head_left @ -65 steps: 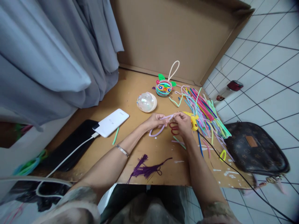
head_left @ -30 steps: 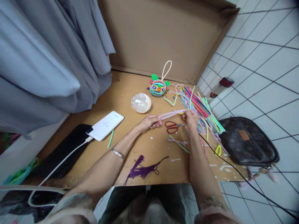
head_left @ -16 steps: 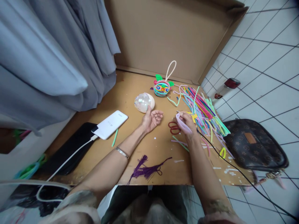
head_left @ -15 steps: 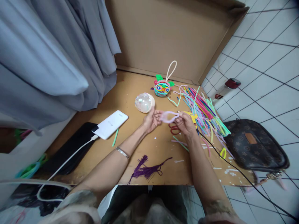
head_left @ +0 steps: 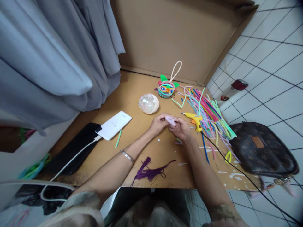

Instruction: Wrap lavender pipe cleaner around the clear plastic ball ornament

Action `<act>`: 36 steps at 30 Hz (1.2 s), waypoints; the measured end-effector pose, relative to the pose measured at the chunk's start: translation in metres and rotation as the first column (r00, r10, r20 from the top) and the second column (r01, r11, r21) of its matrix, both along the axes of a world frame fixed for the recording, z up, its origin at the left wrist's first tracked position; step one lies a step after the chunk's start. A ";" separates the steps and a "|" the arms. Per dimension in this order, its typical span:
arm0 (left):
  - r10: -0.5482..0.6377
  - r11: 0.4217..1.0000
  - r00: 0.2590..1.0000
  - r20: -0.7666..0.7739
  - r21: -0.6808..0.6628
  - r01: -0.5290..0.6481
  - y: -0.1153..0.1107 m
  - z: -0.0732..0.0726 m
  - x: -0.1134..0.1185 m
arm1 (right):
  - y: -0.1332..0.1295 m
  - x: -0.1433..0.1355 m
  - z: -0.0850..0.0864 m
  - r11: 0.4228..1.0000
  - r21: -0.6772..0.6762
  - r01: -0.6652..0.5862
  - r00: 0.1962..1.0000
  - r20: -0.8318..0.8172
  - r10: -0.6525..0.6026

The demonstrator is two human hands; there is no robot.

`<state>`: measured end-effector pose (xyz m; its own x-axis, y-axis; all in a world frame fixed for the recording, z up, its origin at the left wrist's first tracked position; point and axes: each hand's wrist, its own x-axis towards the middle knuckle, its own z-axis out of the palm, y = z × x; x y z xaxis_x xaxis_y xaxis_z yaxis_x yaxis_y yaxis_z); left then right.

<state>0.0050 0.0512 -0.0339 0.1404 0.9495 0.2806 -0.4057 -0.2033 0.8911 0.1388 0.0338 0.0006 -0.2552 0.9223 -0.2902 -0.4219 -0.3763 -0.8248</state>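
Observation:
Between my two hands a lilac pipe cleaner (head_left: 170, 120) is bent into a small, narrow loop. The fingers of my left hand (head_left: 159, 123) pinch its left side, and my right hand (head_left: 181, 128) is closed on its right side. Just beyond them lies a clear, shiny plastic ball (head_left: 148, 103) with a pale band round one end. Farther back stands a decorated ball (head_left: 166, 89) with eyes, green ears and a cream hanging loop. To the right of my hands rests a yellow glue gun (head_left: 194, 119), its nozzle pointing left.
A heap of coloured pipe cleaners (head_left: 208, 110) covers the right side, beside a brown patterned bag (head_left: 264, 148). Purple tassels (head_left: 151, 170) lie near the front edge. A white power bank or phone (head_left: 115, 125) with a cable is at left. The glue gun's black cord (head_left: 233, 165) runs rightward.
My hands have come together, and the wide lilac loop is now folded small between them. My right hand has moved left, uncovering the glue gun. The view has shifted slightly.

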 end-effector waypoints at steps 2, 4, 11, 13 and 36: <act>-0.031 0.999 0.999 0.010 -0.038 0.031 -0.004 0.005 -0.001 | -0.001 -0.002 -0.001 0.998 0.058 -0.003 0.998 0.061 -0.001; -0.096 0.992 0.995 0.019 -0.086 0.097 -0.007 0.009 -0.002 | -0.002 -0.004 -0.001 0.989 0.146 -0.002 0.983 0.184 -0.026; -0.080 0.985 0.991 -0.105 -0.159 0.063 -0.005 0.010 -0.006 | -0.006 -0.001 0.008 0.895 0.430 0.118 0.866 0.396 -0.305; -0.147 0.977 0.979 -0.144 -0.174 0.121 -0.004 0.007 -0.005 | -0.008 0.000 0.010 0.885 0.453 0.110 0.851 0.417 -0.319; -0.076 0.990 0.971 -0.228 -0.129 0.047 -0.011 0.019 -0.006 | -0.002 0.001 0.009 0.857 0.446 0.260 0.846 0.324 -0.425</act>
<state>-0.0007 0.0398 -0.0153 0.2472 0.9620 0.1161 -0.1936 -0.0684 0.9787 0.1399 0.0317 0.0099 0.1592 0.9835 0.0861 -0.0699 0.0982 -0.9927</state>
